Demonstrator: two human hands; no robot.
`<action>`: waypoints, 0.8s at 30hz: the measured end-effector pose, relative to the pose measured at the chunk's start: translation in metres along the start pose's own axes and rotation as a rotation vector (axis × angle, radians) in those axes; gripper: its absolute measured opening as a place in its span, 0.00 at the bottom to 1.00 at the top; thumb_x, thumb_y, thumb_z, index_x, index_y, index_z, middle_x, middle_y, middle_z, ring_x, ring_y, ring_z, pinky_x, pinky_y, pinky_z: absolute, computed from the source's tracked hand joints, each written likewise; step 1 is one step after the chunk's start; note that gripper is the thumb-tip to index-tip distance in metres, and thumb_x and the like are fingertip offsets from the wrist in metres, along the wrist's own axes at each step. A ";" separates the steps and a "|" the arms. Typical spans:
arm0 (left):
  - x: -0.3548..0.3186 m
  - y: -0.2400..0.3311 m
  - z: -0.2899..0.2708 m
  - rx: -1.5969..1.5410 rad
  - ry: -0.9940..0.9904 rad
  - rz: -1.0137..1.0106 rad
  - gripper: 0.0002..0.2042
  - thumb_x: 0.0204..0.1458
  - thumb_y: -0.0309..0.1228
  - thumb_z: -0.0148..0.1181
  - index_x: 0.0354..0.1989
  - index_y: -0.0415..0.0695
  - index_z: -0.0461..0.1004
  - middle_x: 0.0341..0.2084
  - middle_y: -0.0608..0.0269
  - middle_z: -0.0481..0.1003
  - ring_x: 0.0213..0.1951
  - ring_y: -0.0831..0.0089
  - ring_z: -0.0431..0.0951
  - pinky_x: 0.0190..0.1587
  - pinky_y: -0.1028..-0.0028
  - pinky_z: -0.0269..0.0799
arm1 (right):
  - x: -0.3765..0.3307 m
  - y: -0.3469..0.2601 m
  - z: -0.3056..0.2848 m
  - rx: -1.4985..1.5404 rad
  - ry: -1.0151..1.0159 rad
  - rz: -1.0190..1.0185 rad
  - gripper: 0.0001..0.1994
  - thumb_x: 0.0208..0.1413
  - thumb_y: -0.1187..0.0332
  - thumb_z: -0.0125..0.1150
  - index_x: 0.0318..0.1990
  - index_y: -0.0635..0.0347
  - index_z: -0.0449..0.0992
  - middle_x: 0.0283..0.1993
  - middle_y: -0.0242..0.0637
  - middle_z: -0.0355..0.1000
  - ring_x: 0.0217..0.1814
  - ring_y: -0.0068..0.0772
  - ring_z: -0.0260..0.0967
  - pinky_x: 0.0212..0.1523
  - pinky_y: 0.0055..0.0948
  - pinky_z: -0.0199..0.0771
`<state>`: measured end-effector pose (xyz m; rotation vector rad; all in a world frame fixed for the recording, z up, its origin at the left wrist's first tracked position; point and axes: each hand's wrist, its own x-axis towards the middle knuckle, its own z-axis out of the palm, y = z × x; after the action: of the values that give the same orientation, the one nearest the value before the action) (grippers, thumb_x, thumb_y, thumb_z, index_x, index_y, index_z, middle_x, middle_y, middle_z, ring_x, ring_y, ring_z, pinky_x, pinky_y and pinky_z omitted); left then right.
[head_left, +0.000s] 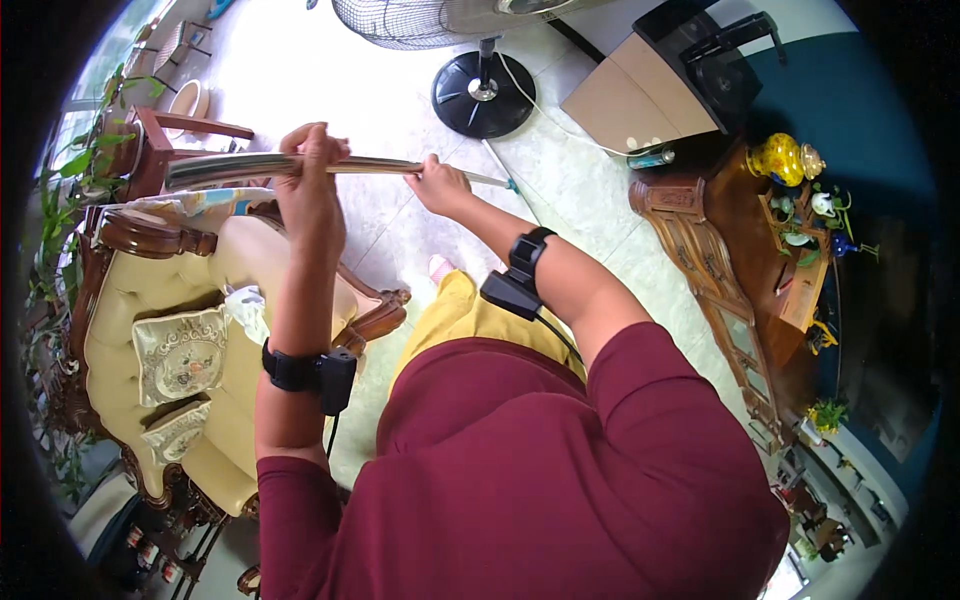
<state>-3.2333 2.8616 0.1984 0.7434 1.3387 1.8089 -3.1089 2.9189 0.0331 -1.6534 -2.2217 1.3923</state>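
Two-handed hold on a long metal pole [225,170], seen from above. The pole is held in front of the body, crossing the view from the upper left towards the tiled floor [590,255]; its broad-looking left end passes over the edge of the cream armchair [118,300], and its slimmer right end meets a small teal fitting [513,186], beside which runs a thin pale strip. What the strip belongs to cannot be told.

Left hand [313,180]: fingers wrapped round the shaft, nearer the broad end. Right hand [440,187]: fingers curled about it further along, towards the fitting, with a bare stretch of shaft between the two grips.

Handling, as judged from appearance: the shaft is probably a hollow tube—light for its length, stiff, and unlikely to be harmed by a firm squeeze. Its bright, smooth surface may slide or turn in a dry palm, so a full wrap serves better than a pinch. Hands set well apart, as here, should steady both ends; the teal fitting, likely plastic, is the weaker place—best not used as the grip.
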 end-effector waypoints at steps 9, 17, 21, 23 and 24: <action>-0.001 0.038 -0.080 0.022 0.230 0.039 0.04 0.59 0.27 0.52 0.37 0.40 0.68 0.23 0.68 0.63 0.28 0.79 0.64 0.42 0.73 0.69 | 0.009 -0.066 0.064 -0.098 -0.134 -0.155 0.24 0.57 0.50 0.52 0.45 0.66 0.66 0.37 0.53 0.75 0.43 0.53 0.73 0.45 0.46 0.72; 0.017 0.074 -0.109 0.022 0.154 0.118 0.08 0.61 0.32 0.51 0.40 0.38 0.67 0.23 0.69 0.62 0.30 0.77 0.65 0.56 0.64 0.64 | 0.045 -0.127 0.086 0.045 -0.182 -0.314 0.21 0.57 0.51 0.52 0.46 0.59 0.66 0.40 0.53 0.74 0.47 0.53 0.71 0.47 0.45 0.70; 0.024 0.082 -0.122 0.012 0.034 0.149 0.08 0.60 0.31 0.51 0.40 0.38 0.68 0.26 0.67 0.65 0.31 0.78 0.65 0.58 0.62 0.62 | 0.047 -0.139 0.081 0.002 -0.107 -0.329 0.18 0.57 0.52 0.52 0.44 0.56 0.65 0.38 0.49 0.75 0.44 0.53 0.72 0.44 0.46 0.70; 0.032 0.082 -0.127 -0.024 -0.091 0.155 0.07 0.59 0.28 0.52 0.40 0.37 0.69 0.30 0.64 0.68 0.32 0.78 0.65 0.55 0.67 0.63 | 0.053 -0.140 0.082 -0.071 -0.028 -0.300 0.16 0.57 0.53 0.53 0.43 0.54 0.66 0.36 0.45 0.76 0.41 0.54 0.73 0.41 0.47 0.71; 0.035 0.077 -0.132 -0.031 -0.038 0.088 0.06 0.59 0.27 0.52 0.40 0.37 0.69 0.30 0.65 0.68 0.33 0.78 0.66 0.55 0.68 0.64 | 0.056 -0.135 0.082 -0.074 -0.018 -0.301 0.16 0.57 0.54 0.53 0.43 0.55 0.65 0.35 0.48 0.75 0.40 0.55 0.73 0.41 0.48 0.71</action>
<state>-3.3757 2.8091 0.2353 0.8268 1.2679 1.8706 -3.2754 2.9080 0.0485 -1.2580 -2.4330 1.2660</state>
